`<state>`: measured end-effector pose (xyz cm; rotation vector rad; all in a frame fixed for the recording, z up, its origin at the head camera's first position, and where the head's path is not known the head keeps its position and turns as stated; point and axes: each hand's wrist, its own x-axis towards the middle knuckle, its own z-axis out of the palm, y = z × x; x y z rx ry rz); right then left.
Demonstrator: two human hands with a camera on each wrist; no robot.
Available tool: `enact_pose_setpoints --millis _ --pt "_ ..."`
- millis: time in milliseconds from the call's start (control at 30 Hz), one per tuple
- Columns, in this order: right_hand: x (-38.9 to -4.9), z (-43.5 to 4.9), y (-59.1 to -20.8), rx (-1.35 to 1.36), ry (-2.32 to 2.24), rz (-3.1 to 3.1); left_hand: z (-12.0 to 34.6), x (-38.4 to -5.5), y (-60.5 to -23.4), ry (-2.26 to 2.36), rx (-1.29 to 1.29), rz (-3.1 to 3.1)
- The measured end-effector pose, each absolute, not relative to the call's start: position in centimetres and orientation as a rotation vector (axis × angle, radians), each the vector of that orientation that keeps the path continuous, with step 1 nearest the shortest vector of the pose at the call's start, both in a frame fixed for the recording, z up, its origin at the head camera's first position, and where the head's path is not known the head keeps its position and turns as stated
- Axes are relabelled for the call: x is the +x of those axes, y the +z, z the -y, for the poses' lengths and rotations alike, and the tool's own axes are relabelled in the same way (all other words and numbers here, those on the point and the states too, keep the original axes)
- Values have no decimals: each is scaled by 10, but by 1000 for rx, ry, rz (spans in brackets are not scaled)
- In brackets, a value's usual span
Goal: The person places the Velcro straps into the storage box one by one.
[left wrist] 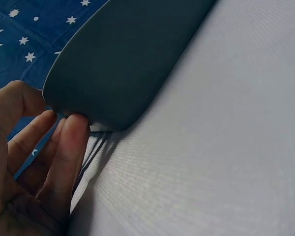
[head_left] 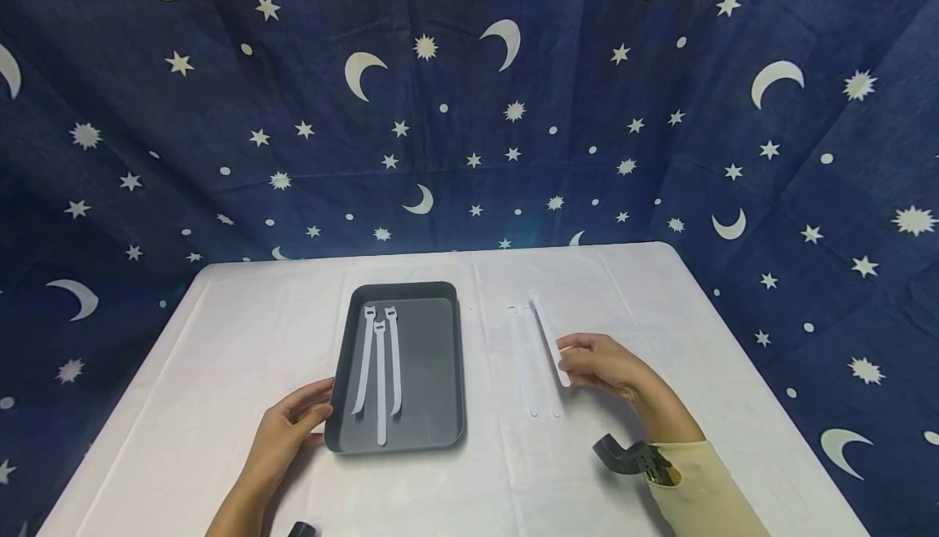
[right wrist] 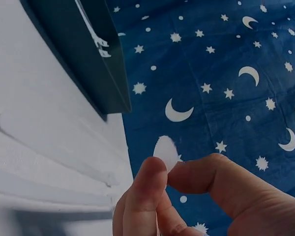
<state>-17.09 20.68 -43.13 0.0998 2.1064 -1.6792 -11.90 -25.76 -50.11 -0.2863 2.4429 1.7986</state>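
My right hand [head_left: 597, 363] pinches one end of a white hook-and-loop cable tie [head_left: 548, 341] between thumb and fingers, its far end slanting away to the left. From the right wrist view, just a pale rounded end of this cable tie [right wrist: 166, 152] shows past the fingertips. At the left, my left hand [head_left: 289, 423] rests its fingertips against the outer side of a dark grey tray [head_left: 460, 374]. Its fingers [left wrist: 73, 132] touch the wall near a rounded corner. Three white cable ties [head_left: 381, 382] lie lengthwise in the tray's left half.
Two more white cable ties [head_left: 530, 370] lie side by side on the white tablecloth [head_left: 411, 492], between tray and right hand. A dark blue curtain [head_left: 469, 113] with moons and stars hangs behind the table. A black wrist mount [head_left: 623, 457] sticks out by the right sleeve.
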Motion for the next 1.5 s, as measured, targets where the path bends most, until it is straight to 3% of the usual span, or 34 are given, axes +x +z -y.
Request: enact_pose_setpoints --millis 1500 --pt "-180 -120 -412 -194 -1785 -1785 258 -120 -499 1789 -292 -2442"
